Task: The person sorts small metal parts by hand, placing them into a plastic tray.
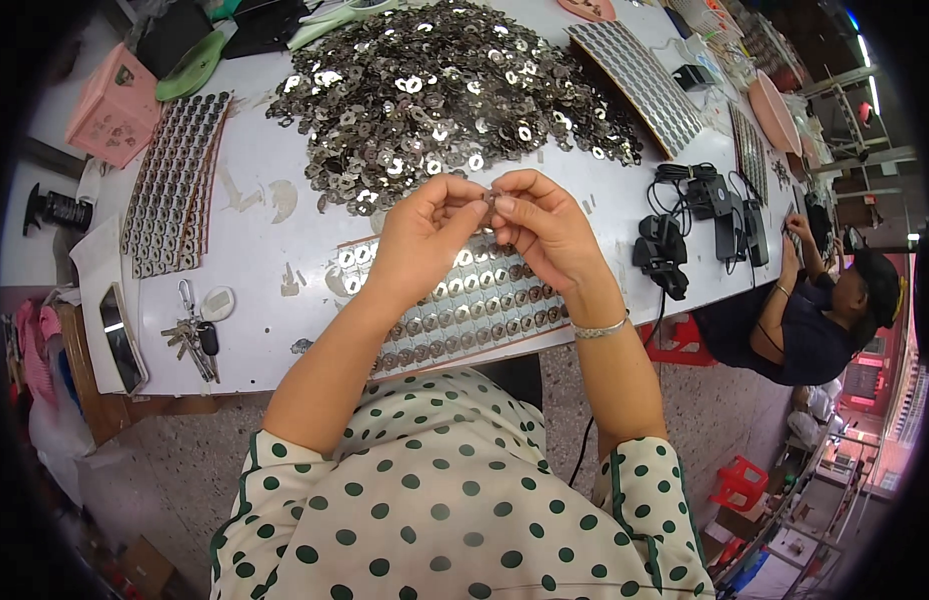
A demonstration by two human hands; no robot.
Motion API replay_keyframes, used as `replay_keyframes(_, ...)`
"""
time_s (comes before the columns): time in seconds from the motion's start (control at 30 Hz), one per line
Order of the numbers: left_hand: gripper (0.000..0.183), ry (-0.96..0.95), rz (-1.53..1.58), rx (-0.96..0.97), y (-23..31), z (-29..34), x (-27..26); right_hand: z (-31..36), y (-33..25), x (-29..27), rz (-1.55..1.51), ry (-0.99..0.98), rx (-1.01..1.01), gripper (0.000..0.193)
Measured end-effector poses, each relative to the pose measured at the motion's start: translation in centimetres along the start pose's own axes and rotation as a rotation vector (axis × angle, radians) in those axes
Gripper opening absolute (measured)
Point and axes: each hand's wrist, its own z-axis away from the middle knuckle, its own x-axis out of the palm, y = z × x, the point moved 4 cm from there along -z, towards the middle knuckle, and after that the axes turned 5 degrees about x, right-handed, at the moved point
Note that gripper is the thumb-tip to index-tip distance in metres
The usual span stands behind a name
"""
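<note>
My left hand (431, 232) and my right hand (547, 228) meet above the table, fingertips pinched together. Between them is a small dark metal piece (491, 205), mostly covered by my fingers, so its full shape is hidden. Below my hands lies a board (455, 320) set with rows of round silvery metal discs, partly under my left forearm. Just beyond my fingers spreads a large heap of loose flat metal pieces (435, 100), many with a hole in the middle.
Similar disc-covered boards lie left (175, 190) and far right (640, 85). Black power adapters (720, 215) with cables sit at right. Keys (193, 340) and a phone (123, 338) lie front left, a pink basket (113, 105) back left. Another person (815, 310) works at the right.
</note>
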Motion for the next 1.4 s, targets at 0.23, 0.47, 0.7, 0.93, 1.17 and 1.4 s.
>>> replay_keyframes(0.23,0.014,0.009,0.231,-0.029,-1.0,0.2,-0.2,0.2,-0.1,1.2,0.192,0.059,-0.049,0.015)
replay_keyframes(0.47,0.016,-0.05,0.188,-0.05,-0.7,0.7,-0.3,1.3,-0.2,0.7,0.199,0.067,-0.101,0.011)
replay_keyframes(0.7,0.012,0.034,-0.077,0.079,-1.2,1.5,-0.3,5.6,-1.9,-1.3,0.306,0.248,-0.101,0.013)
replay_keyframes(0.93,0.016,-0.311,-0.608,0.314,1.9,4.4,3.6,12.0,-2.7,-2.4,1.006,0.524,-0.154,0.02)
replay_keyframes(1.17,0.018,-0.667,-0.937,0.623,-0.6,9.3,7.9,13.9,-0.6,-5.2,0.844,0.423,0.084,0.015)
replay_keyframes(1.4,0.019,-0.64,-0.954,0.571,-1.4,9.5,7.9,13.7,0.0,-4.6,1.033,0.355,-0.019,0.016)
